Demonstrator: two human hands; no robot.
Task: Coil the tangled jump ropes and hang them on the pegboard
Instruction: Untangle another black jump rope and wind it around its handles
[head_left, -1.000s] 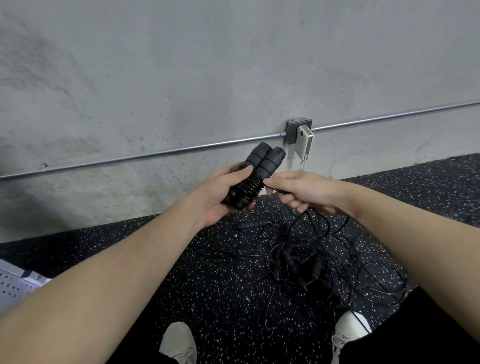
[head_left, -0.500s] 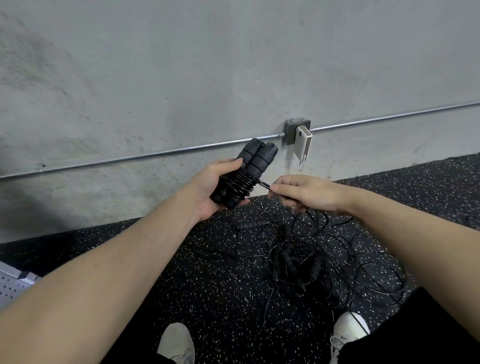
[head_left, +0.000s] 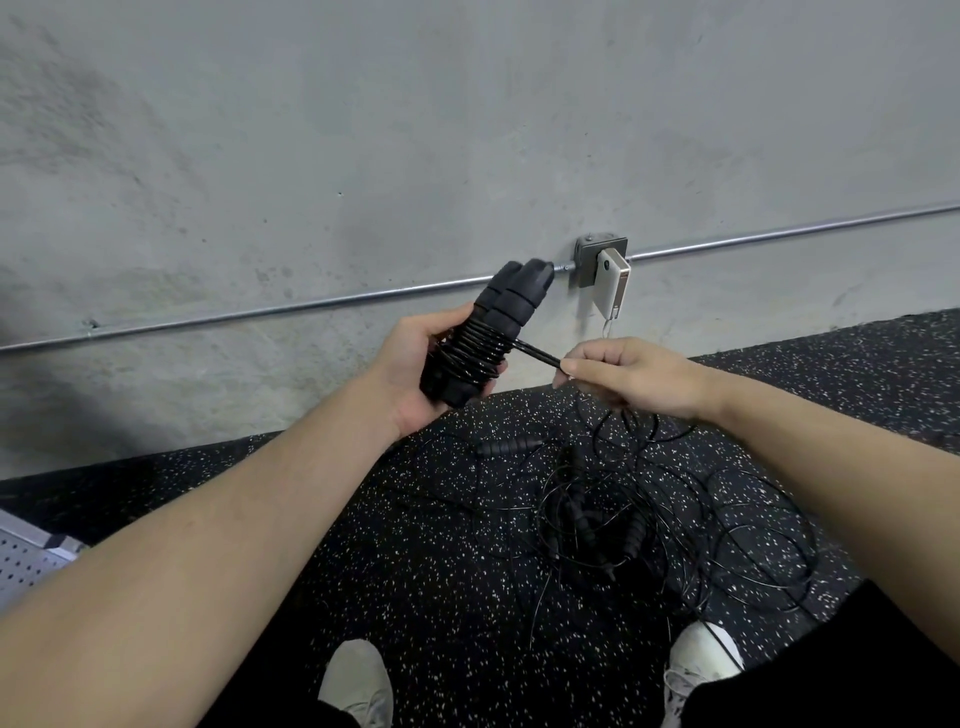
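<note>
While cord (head_left: 535, 354) wraps the paired handles (head_left: 498, 317) gripped in left hand (head_left: 415, 374), right hand (head_left: 623, 374) fingers pinch its free run taut. Risk: slack lets wraps slip; floor tangle (head_left: 623, 509) could snag.

Grey perforated metal pegboard (head_left: 26, 558) cut off by left edge. Black foam handle tips (head_left: 524, 275) motion-blurred. Left hand (head_left: 415, 369) hides handle bases. Tangled black cords (head_left: 649, 514) on floor: individual ropes indistinguishable. White shoes (head_left: 356, 686) cropped at bottom.
</note>
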